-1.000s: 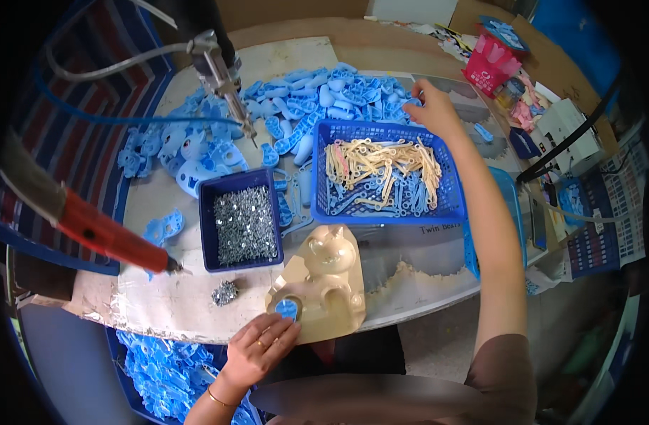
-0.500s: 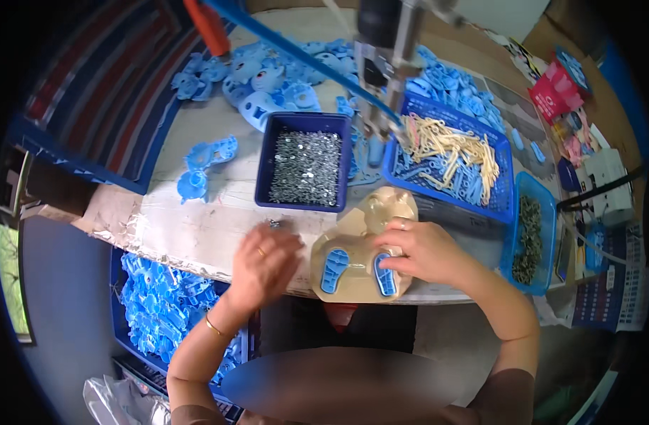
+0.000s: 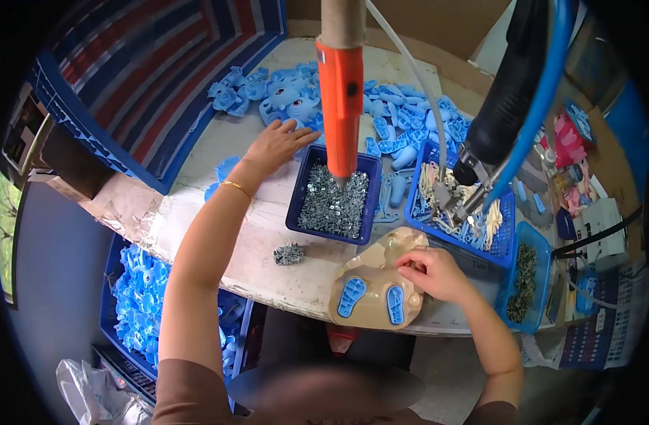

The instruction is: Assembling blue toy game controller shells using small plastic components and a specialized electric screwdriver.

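My left hand reaches far across the table with its fingers stretched out, at the edge of a pile of light-blue plastic shells. Nothing shows in its grasp. Over the right side of a tan moulded holder is my right hand, thumb and fingers curled together. Whatever they may pinch is hidden. Two blue sole-shaped plastic pieces, a left one and a right one, lie in the holder's near part. Behind the holder stands a dark-blue bin of small metal screws.
An orange-bodied tool hangs over the bin; a black power driver hangs at right. A loose screw heap lies left of the holder. A blue basket holds cream and blue parts. A turquoise tray stands far right.
My left hand has gone from the table's front, beside the screw heap, to the shells at the back. The right hand has come off the right sole piece. The view has shifted.
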`<state>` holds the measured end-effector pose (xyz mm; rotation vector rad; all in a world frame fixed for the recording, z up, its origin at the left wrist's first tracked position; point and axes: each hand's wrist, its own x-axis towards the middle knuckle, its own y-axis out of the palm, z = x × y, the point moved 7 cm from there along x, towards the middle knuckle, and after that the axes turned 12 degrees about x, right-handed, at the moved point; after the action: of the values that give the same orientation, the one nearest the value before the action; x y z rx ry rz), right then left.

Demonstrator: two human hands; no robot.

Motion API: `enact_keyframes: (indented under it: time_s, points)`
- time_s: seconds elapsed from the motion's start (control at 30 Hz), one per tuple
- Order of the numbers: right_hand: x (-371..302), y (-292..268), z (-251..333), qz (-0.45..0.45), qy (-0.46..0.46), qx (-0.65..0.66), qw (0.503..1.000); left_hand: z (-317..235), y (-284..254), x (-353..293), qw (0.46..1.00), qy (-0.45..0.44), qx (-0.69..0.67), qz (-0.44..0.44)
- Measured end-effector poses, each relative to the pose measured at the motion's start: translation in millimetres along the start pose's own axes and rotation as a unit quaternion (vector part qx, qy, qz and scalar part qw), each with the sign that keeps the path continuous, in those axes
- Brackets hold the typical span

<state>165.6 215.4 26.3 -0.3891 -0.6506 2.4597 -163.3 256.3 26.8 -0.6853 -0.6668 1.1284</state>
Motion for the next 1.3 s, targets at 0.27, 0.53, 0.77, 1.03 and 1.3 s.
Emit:
enact_keyframes:
  time_s: [0.27,0.53,0.77,1.03,1.3]
  points:
    - [2.4,-1.4,2.0,-0.015,0.025,-0.021,0.999,75.5,-16.8,-95.7,0.908,-0.247,-0.325,-0.097]
    - [-8.2,-12.7,18.0,-0.088,-0.016,0.107,0.99,20.6,-49.7,-263.6,0.589,-0.34,-0.727,-0.09]
    - [-49.0,44.0,144.6,-0.076,-0.332,-0.07,0.938,-92.5,-121.5,-208.2,0.499,-0.2,-0.842,-0.044]
    - [-59.2,48.6,103.9,-0.123,-0.276,-0.272,0.914,-132.9,-155.7,-124.2,0.716,-0.106,-0.679,-0.126]
    - [-49.9,64.5,60.5,-0.118,-0.209,-0.253,0.937,-158.6,-145.4,-118.4,0.811,-0.088,-0.576,-0.06]
